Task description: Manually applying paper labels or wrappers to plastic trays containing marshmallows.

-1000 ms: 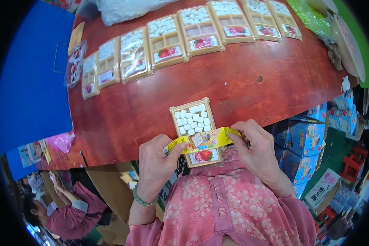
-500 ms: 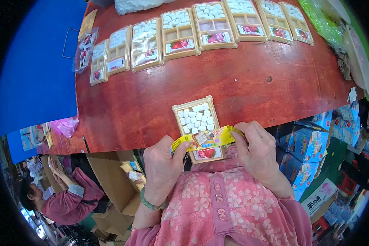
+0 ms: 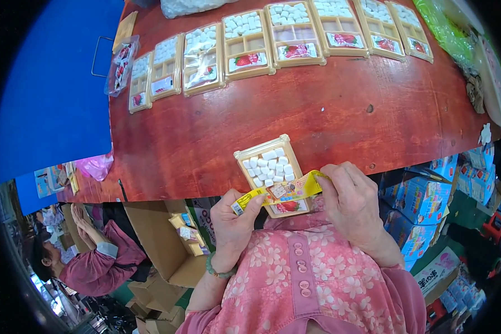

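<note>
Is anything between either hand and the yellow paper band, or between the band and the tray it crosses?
Nothing visible. The left hand pinches one end of the yellow band and the right hand the other; the band lies straight across the tan tray of white cubes, above its strawberry picture.

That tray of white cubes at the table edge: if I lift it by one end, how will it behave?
The tan tray looks like thin moulded plastic, so probably light and slightly flexible. Its white cubes lie loose and uncovered, so tilting would likely spill them. It overhangs the table edge, so it may tip if released.
</note>
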`<state>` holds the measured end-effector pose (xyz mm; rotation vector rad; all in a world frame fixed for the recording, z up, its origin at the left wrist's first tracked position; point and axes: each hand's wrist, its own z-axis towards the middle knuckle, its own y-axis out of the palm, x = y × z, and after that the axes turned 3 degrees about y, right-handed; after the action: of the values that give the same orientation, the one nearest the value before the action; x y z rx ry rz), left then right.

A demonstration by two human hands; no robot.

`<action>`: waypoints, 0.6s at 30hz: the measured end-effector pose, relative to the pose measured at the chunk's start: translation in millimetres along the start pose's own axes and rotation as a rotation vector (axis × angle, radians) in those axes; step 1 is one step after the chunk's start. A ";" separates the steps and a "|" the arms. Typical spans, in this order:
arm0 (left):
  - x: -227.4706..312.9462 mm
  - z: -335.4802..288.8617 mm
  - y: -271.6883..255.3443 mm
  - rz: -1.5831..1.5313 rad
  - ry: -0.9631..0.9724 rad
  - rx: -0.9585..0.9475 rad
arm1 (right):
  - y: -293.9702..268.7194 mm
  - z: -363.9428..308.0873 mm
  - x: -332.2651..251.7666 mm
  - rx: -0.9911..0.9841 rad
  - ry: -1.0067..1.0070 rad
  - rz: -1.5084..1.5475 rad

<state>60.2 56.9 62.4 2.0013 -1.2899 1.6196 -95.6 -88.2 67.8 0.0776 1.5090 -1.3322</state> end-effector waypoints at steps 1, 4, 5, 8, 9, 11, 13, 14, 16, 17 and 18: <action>-0.9 -1.0 0.0 -0.046 -0.036 -0.003 | -0.3 -0.5 0.5 -0.007 0.005 0.008; -1.9 -3.0 1.3 -0.197 -0.143 0.012 | -0.3 -0.8 0.7 0.003 0.005 0.022; -4.9 -3.0 0.8 -0.199 -0.146 0.010 | -0.3 -0.5 0.7 0.001 0.007 0.020; -13.0 -3.0 0.4 -0.312 -0.127 -0.020 | -0.1 -0.4 0.5 -0.005 0.027 0.035; -12.9 -3.6 1.4 -0.362 -0.122 -0.019 | 1.1 -1.2 0.4 0.006 0.028 0.040; -14.0 -2.7 1.9 -0.416 -0.112 -0.020 | 2.9 -0.8 0.1 0.020 0.026 0.042; -16.7 -2.3 1.7 -0.397 -0.079 -0.026 | 3.2 -0.9 -0.5 0.024 0.035 0.027; -15.9 -2.4 1.8 -0.401 -0.076 -0.026 | 3.4 -1.5 -0.2 0.024 0.032 0.024; -12.7 -2.6 1.6 -0.354 -0.080 -0.039 | 3.5 -2.7 0.4 0.036 0.051 0.025; -12.5 -2.9 1.0 -0.354 -0.079 -0.036 | 3.0 -3.0 0.0 0.035 0.047 0.027; -12.5 -3.3 0.4 -0.345 -0.080 -0.045 | 2.5 -3.5 -0.4 0.034 0.050 0.021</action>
<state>57.9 64.7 52.4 2.1369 -0.9297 1.3515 -96.1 -84.5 65.7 0.1485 1.5233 -1.3479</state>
